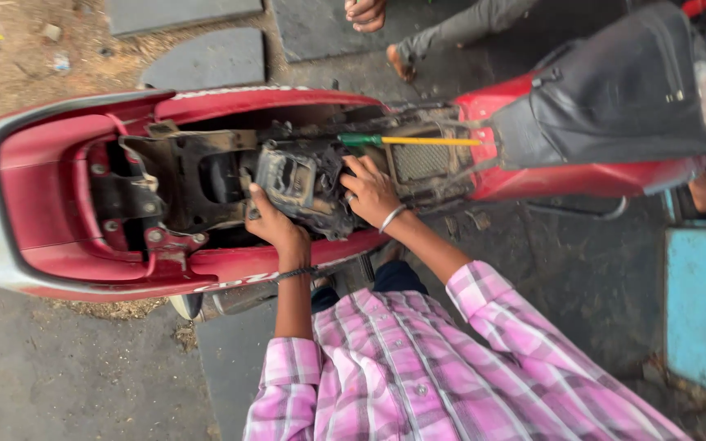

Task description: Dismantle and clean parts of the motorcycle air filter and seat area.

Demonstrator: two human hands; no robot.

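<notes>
Two hands are clamped on a grimy black box [304, 188] seated in the open red scooter [230, 261]: the left hand [275, 224] at its near-left edge, the right hand [372, 192] at its right. A green-handled screwdriver [410, 140] is laid just beyond, lengthwise, nearer the right hand.

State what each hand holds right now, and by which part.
Both hands grip one grimy black box-shaped part inside the red motorbike: left hand at its lower near edge, right hand at its right side.

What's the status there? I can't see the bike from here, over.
Left hand and right hand both grip the black box inside the open red motorcycle. Green-handled screwdriver rests just beyond.
</notes>
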